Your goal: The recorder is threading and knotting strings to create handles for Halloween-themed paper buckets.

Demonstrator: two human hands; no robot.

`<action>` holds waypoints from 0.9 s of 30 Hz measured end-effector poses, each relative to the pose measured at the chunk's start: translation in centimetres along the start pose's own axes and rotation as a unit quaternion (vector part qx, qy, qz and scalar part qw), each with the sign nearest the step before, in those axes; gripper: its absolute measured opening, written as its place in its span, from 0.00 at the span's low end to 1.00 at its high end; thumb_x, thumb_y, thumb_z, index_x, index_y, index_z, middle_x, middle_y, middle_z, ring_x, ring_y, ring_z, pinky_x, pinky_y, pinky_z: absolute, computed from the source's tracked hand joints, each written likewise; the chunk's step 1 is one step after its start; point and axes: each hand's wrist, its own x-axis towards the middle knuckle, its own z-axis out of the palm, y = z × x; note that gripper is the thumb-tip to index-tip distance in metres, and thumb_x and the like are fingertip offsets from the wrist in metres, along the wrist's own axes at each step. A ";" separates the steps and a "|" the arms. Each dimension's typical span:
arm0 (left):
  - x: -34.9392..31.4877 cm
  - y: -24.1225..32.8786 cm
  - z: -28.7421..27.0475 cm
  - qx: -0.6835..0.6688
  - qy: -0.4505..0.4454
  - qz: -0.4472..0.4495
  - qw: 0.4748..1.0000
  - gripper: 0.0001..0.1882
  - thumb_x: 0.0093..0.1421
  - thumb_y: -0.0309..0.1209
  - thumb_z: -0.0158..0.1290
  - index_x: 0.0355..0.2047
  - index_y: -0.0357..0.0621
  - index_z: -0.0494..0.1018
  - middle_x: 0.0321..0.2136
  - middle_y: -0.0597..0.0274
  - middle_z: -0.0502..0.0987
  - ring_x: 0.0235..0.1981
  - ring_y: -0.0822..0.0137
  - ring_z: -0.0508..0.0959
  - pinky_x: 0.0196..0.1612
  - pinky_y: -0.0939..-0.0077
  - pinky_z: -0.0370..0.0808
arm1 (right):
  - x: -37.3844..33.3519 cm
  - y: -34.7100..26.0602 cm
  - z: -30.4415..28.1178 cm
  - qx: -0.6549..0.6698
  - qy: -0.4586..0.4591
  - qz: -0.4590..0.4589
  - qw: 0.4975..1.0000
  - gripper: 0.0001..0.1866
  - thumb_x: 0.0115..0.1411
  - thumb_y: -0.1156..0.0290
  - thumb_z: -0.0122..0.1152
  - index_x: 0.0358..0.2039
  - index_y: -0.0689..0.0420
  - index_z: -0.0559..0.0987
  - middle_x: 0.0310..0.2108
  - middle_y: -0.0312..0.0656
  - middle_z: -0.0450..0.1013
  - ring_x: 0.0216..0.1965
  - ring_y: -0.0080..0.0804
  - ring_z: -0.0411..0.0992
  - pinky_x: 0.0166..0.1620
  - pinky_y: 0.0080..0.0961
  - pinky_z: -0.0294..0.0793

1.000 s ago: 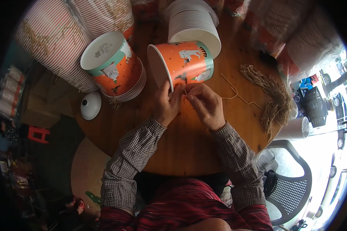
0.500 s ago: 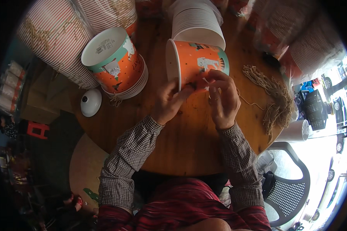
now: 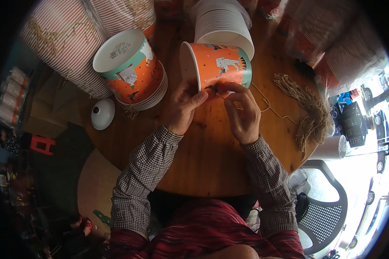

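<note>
An orange paper bucket (image 3: 224, 64) with a green band and printed figures lies tipped on its side over the table, its white-rimmed mouth facing left. My left hand (image 3: 183, 108) grips it by the rim, thumb outside and fingers partly hidden behind. At the bucket's lower side, my right hand (image 3: 244, 110) is pinched against the wall, with a small pale tip of cord at its fingers. A thin beige cord (image 3: 268, 103) loops out from behind the bucket toward a bundle of cords (image 3: 304, 110) on the right.
Behind the held bucket lies a stack of white buckets (image 3: 222, 28). An upside-down orange bucket (image 3: 132, 80) tops a short stack at left, beside a white lid with a black knob (image 3: 103, 114). Tall bucket stacks (image 3: 65, 43) and plastic-wrapped ones (image 3: 350, 60) flank the round wooden table (image 3: 203, 168).
The bucket has shifted slightly left and turned a little. My right hand has moved left, its fingertips now against the bucket wall; more of the cord loop shows.
</note>
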 end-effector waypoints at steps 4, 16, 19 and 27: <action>0.0 -0.2 -0.6 0.012 -0.002 0.001 1.000 0.19 0.59 0.26 0.53 0.50 0.39 0.66 0.46 0.61 0.72 0.47 0.70 0.72 0.49 0.76 0.67 | -0.2 -0.1 0.3 0.018 -0.016 0.020 1.000 0.05 0.53 0.82 0.58 0.32 0.62 0.74 0.45 0.49 0.72 0.47 0.44 0.72 0.49 0.32 0.70; 0.2 -0.9 -1.4 0.004 -0.052 -0.032 0.998 0.17 0.60 0.24 0.52 0.49 0.38 0.65 0.44 0.57 0.73 0.46 0.67 0.74 0.52 0.72 0.70 | 0.1 -0.9 0.2 -0.019 -0.059 -0.048 0.997 0.09 0.51 0.82 0.60 0.33 0.59 0.74 0.47 0.45 0.72 0.47 0.44 0.69 0.49 0.34 0.68; 0.4 -0.7 -1.3 0.002 -0.073 -0.031 0.997 0.16 0.59 0.23 0.52 0.48 0.37 0.66 0.43 0.57 0.73 0.46 0.67 0.74 0.52 0.71 0.70 | 0.2 -0.8 0.2 -0.024 -0.059 -0.059 0.996 0.09 0.51 0.81 0.60 0.34 0.59 0.74 0.47 0.45 0.72 0.46 0.45 0.70 0.49 0.35 0.68; 0.4 -0.4 -1.3 0.024 -0.088 -0.035 0.995 0.19 0.59 0.25 0.52 0.51 0.39 0.64 0.46 0.59 0.71 0.50 0.67 0.71 0.56 0.69 0.66 | -0.3 -0.9 0.2 0.063 -0.086 -0.003 0.994 0.07 0.54 0.80 0.58 0.35 0.59 0.73 0.47 0.45 0.72 0.45 0.46 0.69 0.49 0.35 0.68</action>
